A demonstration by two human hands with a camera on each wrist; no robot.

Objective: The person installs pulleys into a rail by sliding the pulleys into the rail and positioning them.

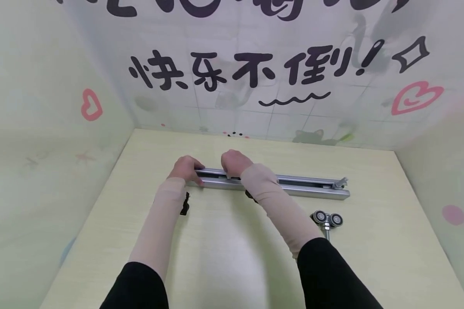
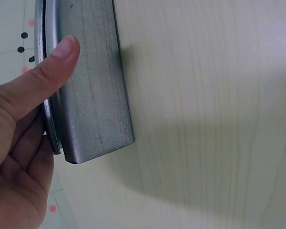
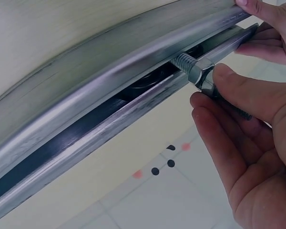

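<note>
A silvery metal rail (image 1: 313, 192) with a slot along its upper face lies across the table. My left hand (image 1: 184, 168) grips its left end; in the left wrist view the thumb (image 2: 64, 50) presses one side wall and the fingers lie on the other side. Out of the slot sticks a threaded bolt with hex nuts (image 3: 200, 74). The thumb and fingers of my right hand (image 1: 235, 163) pinch it by the nuts. Dark round parts, partly hidden, show inside the slot under the bolt. Near the rail's right end another metal fitting (image 1: 340, 183) protrudes from the slot.
A roller trolley (image 1: 326, 219) with wheels and a bolt lies on the table in front of the rail's right part, partly behind my right sleeve. The pale wooden table (image 1: 224, 266) meets a printed wall covering (image 1: 232, 116) at the back and at both sides.
</note>
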